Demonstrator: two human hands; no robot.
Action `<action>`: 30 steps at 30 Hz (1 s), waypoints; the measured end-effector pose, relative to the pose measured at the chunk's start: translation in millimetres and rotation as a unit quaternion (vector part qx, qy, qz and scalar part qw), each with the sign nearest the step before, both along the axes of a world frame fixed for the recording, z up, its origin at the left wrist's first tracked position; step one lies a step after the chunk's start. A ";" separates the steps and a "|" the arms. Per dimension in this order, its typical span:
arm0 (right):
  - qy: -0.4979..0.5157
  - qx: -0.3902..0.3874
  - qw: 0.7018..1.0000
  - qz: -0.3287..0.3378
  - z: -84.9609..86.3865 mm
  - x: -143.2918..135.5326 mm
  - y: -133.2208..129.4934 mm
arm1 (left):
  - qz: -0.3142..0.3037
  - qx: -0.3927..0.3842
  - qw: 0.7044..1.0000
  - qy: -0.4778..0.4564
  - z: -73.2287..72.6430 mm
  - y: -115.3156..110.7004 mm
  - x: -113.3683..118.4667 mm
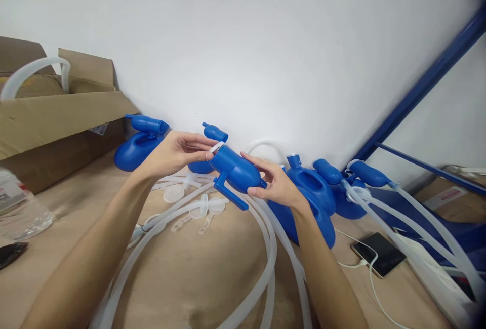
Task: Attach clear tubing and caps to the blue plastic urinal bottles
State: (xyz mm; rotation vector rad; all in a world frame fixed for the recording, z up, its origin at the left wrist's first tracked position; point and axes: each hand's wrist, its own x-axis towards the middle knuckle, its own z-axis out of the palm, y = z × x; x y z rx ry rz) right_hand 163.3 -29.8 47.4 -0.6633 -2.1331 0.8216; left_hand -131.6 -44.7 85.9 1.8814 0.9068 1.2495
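Between my hands, above the table, is a blue plastic urinal funnel [239,169] with a side handle and a narrow stepped tip. My right hand [279,184] grips it near the tip, thumb below and fingers above. At the wide end, my left hand [182,149] pinches a thin white ring [216,147] against the rim. Whether the ring is seated there I cannot tell. Under the funnel, clear plastic caps with straps [205,207] lie on the table among long translucent hoses [261,268].
Blue urinal bottles [129,154] stand along the wall, several at right [311,192], some topped with blue funnels [370,173]. A cardboard box [64,116] is at left, near a clear water bottle [23,207]. A phone [379,254] with a cable lies right, by a blue metal frame [421,88].
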 end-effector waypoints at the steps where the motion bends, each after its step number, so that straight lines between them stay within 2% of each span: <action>1: 0.003 0.003 1.000 -0.001 1.6 0.8 -0.9 | -0.004 0.005 1.000 -0.006 -0.2 -0.1 1.6; 8: 0.020 0.073 0.996 -0.046 7.9 0.3 -4.9 | -0.026 0.022 0.998 -0.058 -12.0 4.4 5.7; 16: 0.047 0.073 0.996 -0.036 8.3 -4.5 -7.6 | -0.046 -0.006 0.994 -0.098 -7.3 -5.4 9.3; 23: 0.081 0.062 0.994 -0.032 7.8 -8.0 -9.1 | -0.076 -0.021 0.996 -0.050 -3.6 -8.2 7.7; 27: 0.085 0.042 0.995 -0.025 9.2 -12.0 -11.9 | -0.054 0.038 0.997 -0.028 -3.3 -13.8 7.9; 30: 0.089 0.003 0.996 -0.010 6.2 -22.6 -15.4 | -0.054 0.072 0.995 0.038 -10.3 -21.4 18.7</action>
